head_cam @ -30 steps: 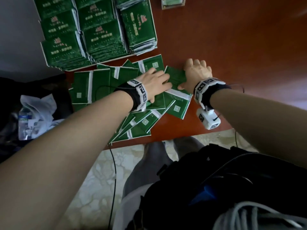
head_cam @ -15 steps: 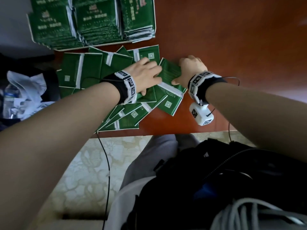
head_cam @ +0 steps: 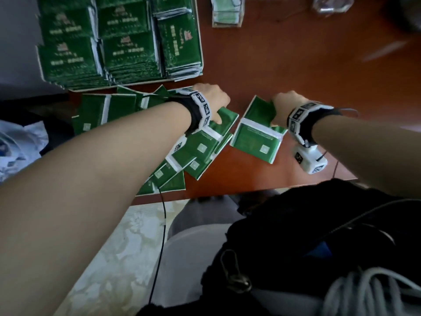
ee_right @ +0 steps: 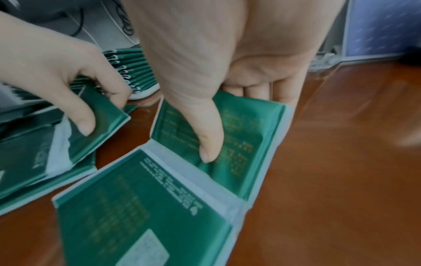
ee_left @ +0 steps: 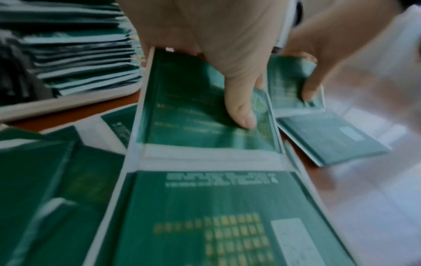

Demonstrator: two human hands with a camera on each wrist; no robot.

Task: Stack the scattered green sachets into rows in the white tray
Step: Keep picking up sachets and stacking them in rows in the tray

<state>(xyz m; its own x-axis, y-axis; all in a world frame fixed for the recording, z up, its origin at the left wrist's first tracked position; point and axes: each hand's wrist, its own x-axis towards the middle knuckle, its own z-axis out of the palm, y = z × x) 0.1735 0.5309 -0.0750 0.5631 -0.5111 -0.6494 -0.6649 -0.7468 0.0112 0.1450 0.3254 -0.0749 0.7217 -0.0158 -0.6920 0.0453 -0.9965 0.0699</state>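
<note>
Sachets: a loose green spread [head_cam: 127,110] is lying on the brown table [head_cam: 296,65], running under the left forearm and fanning toward the near edge.
Left hand: the left hand [head_cam: 214,101] is pinching a folded sachet [head_cam: 224,120] at the right end of that spread, thumb on top, fingers curled under its far edge.
Right hand: the right hand [head_cam: 282,108] is gripping a separate small bundle [head_cam: 257,133], thumb pressing its upper face, fingers tucked beneath.
Gap: bare table is showing between the two held sachets.
White tray: the white tray [head_cam: 136,84] is sitting just beyond the left hand, filled with stacked rows [head_cam: 123,37].
Around: a clear holder [head_cam: 227,12] is standing beyond both hands; a black bag [head_cam: 319,236] and coiled cable [head_cam: 376,293] are lying nearer than the wrists.
Left wrist view: the left thumb [ee_left: 241,108] is showing clearly on the printed face, with the tray's stack edges [ee_left: 79,59] to its left.
Right wrist view: the right thumb [ee_right: 209,142] is denting the bundle; four fingertips are peeking under it, hidden from the head view.
</note>
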